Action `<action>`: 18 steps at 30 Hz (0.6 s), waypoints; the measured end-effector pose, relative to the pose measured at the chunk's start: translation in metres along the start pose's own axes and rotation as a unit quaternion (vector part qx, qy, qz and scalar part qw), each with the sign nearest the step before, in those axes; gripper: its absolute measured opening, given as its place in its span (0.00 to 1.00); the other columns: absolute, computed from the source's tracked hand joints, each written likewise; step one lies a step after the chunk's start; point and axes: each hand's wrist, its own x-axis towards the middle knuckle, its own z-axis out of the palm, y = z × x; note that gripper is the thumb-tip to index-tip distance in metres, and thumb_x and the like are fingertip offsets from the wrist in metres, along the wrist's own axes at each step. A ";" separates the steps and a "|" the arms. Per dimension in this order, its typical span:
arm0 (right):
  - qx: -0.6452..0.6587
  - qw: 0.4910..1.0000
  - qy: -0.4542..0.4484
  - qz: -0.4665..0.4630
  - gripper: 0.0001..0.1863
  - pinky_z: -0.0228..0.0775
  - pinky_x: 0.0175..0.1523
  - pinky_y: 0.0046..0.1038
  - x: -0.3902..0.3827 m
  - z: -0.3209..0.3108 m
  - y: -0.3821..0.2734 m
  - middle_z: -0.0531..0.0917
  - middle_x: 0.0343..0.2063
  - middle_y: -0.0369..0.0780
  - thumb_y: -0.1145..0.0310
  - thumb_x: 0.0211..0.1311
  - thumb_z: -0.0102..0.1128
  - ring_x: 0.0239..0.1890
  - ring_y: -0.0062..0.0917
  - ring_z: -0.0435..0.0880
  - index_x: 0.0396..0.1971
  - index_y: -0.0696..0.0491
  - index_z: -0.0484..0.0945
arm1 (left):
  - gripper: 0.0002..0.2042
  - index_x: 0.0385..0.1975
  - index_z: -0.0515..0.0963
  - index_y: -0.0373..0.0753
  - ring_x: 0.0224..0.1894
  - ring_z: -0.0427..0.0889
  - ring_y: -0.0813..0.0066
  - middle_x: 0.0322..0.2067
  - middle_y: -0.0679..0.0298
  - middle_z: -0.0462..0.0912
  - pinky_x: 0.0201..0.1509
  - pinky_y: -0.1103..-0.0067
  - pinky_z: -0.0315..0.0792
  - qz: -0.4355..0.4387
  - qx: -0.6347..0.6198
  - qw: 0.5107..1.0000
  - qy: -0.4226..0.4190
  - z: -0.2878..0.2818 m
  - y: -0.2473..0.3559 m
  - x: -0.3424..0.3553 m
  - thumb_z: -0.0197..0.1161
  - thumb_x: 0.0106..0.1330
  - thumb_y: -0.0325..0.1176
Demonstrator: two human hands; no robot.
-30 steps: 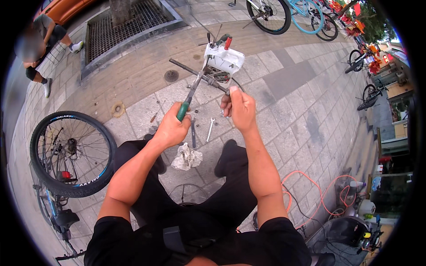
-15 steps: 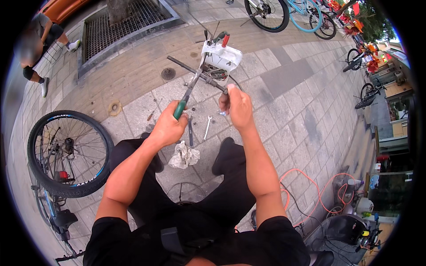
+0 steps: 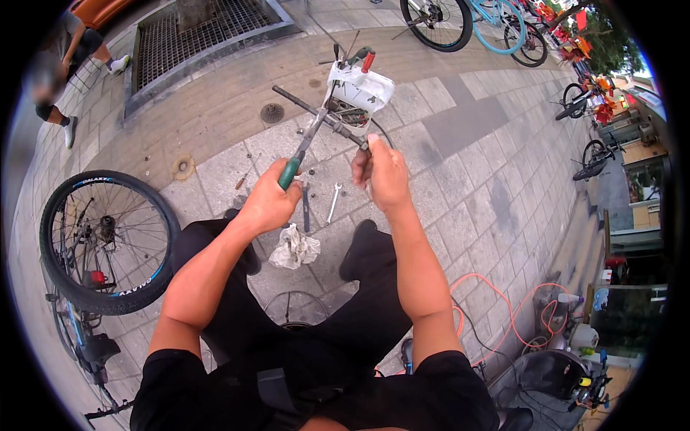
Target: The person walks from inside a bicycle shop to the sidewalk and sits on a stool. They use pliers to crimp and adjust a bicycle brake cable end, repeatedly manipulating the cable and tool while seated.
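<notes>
My left hand [image 3: 273,197] is closed on the green handle [image 3: 290,173] of a long metal tool [image 3: 311,131], whose upper part lies across a dark metal tube [image 3: 293,100]. My right hand [image 3: 384,172] is closed on the lower right end of that tube. Below on the paving are a silver wrench [image 3: 335,201], a dark flat tool [image 3: 305,207], a small screwdriver [image 3: 241,181] and a crumpled white rag [image 3: 293,246]. A white container [image 3: 365,86] with a red-handled tool [image 3: 368,62] and metal parts stands just beyond the tube.
A bicycle [image 3: 86,345] and wheel [image 3: 113,181] lie at my left. A seated person [image 3: 68,50] is upper left beside a tree grate [image 3: 175,50]. Parked bicycles [image 3: 435,36] line the back and right. An orange hose [image 3: 507,323] runs on the pavement [image 3: 474,201] at my right.
The view has shifted slightly, so the wheel and objects on the paving sit a little farther left and higher. Both hands keep their grips with little visible movement.
</notes>
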 end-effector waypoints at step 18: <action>0.010 1.000 0.006 0.006 0.18 0.71 0.31 0.24 0.003 -0.003 0.007 0.83 0.28 0.39 0.55 0.75 0.59 0.27 0.23 0.80 0.39 0.58 0.80 | 0.11 0.48 0.77 0.36 0.42 0.83 0.60 0.36 0.53 0.82 0.50 0.67 0.75 -0.035 -0.007 0.999 -0.013 -0.007 0.008 -0.002 0.62 0.68 0.32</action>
